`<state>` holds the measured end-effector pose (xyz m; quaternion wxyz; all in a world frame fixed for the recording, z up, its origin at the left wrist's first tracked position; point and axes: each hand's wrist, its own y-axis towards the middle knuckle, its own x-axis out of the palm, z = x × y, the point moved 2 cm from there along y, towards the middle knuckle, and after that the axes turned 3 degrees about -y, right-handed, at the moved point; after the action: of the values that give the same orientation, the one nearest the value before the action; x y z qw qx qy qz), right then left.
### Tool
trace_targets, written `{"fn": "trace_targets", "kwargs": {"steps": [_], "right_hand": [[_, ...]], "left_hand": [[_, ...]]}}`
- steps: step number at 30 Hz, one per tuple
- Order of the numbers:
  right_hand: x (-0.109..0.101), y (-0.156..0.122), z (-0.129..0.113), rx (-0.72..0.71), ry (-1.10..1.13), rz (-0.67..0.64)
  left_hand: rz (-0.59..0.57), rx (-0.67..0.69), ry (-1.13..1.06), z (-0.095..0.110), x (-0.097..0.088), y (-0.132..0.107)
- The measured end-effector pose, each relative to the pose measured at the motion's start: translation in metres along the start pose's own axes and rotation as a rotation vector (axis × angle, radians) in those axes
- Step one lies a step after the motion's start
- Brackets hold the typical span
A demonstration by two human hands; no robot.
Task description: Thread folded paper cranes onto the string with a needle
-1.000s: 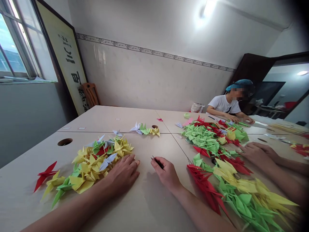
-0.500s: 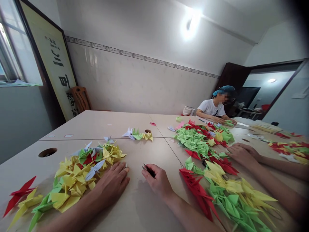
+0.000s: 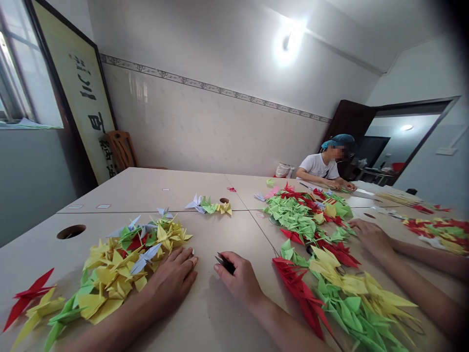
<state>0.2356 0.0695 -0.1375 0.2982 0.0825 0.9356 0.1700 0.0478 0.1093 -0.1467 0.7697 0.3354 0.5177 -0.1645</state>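
On the table, little has shifted over the last half second, so the work looks paused; the left hand lies loosely open, palm down, beside the pile of folded paper; the right hand grips a dark pointed tool, tips clear of the pile.

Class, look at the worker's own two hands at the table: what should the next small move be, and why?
Probably the left hand should pick one yellow folded paper from the mixed pile: it rests right beside that pile, while the right hand grips a dark pointed tool whose tips touch no paper.
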Motion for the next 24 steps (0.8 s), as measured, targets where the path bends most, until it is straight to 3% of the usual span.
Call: {"fn": "trace_targets", "kwargs": {"steps": [6, 9, 14, 19, 24], "right_hand": [[0.003, 0.005, 0.008, 0.137, 0.061, 0.046], [0.005, 0.022, 0.018, 0.236, 0.074, 0.057], [-0.002, 0.091, 0.045, 0.351, 0.028, 0.082], [-0.014, 0.17, 0.063, 0.422, -0.045, 0.18], [-0.003, 0.209, 0.073, 0.454, -0.093, 0.21]], "left_hand": [[0.016, 0.016, -0.029, 0.001, -0.001, -0.002], [0.018, 0.024, -0.035, 0.002, -0.004, -0.002], [-0.085, -0.038, -0.034, 0.008, -0.012, 0.0], [-0.104, -0.117, -0.039, 0.014, -0.017, 0.001], [-0.154, -0.199, -0.063, 0.016, -0.016, 0.003]]}}
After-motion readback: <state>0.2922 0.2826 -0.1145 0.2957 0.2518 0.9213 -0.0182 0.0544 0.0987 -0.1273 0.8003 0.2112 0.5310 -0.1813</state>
